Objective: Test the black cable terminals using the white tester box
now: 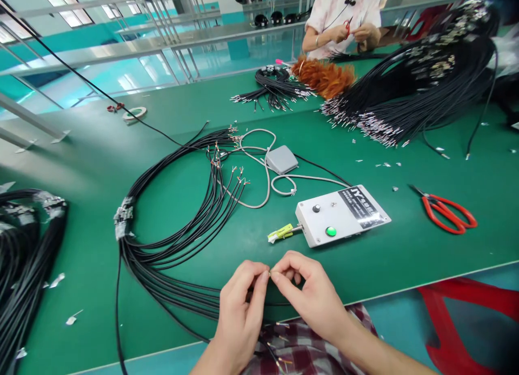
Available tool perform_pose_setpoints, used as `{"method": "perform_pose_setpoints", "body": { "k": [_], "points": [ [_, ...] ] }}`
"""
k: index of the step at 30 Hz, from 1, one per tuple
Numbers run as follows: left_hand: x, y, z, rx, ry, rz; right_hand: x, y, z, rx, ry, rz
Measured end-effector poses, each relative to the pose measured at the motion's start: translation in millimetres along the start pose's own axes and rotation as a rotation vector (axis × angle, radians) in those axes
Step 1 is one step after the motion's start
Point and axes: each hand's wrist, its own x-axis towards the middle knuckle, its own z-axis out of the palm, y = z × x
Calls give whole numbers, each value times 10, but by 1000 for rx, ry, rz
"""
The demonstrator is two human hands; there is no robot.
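Observation:
My left hand (243, 302) and my right hand (310, 291) meet fingertip to fingertip above the table's near edge. Both are closed in a pinch. Between them shows a tiny pale tip that looks like a wire end (270, 274); most of it is hidden. Black cables (174, 286) run from a taped bundle (124, 218) on the left and pass behind my left hand. More stripped cable ends (284, 325) lie over the checked cloth on my lap. Beyond my hands sits a white box (336, 218) with a green lit button and a yellow-green clip (280, 233) on its shaft.
Red-handled pliers (450, 213) lie at the right. A grey pedal (281, 160) with its coiled cord sits behind the box. Large cable bundles (405, 88) fill the back right, others (32, 256) the left edge. Across the table, a person (344, 24) holds red scissors (347, 26).

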Motion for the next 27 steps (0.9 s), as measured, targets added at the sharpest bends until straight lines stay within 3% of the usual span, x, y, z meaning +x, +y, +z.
{"method": "perform_pose_setpoints", "body": {
  "k": [3, 5, 11, 17, 22, 27],
  "points": [
    [20, -19, -4, 133, -44, 179, -11, 12, -69, -97, -3, -51],
    [34, -37, -10, 161, -70, 218, -25, 26, -126, -203, -26, -100],
    [93, -54, -39, 190, -94, 124, -32, 20, -222, -815, 10, -384],
    [151, -64, -65, 280, -185, 175, 108, -77, -232, -1055, -90, -623],
    [280, -47, -126, 268, -161, 132, 328, -154, -475, -1121, 15, -663],
    [444, -23, -149, 158, -100, -24, 501, -98, -508, -1327, -30, -621]
  ]
}}
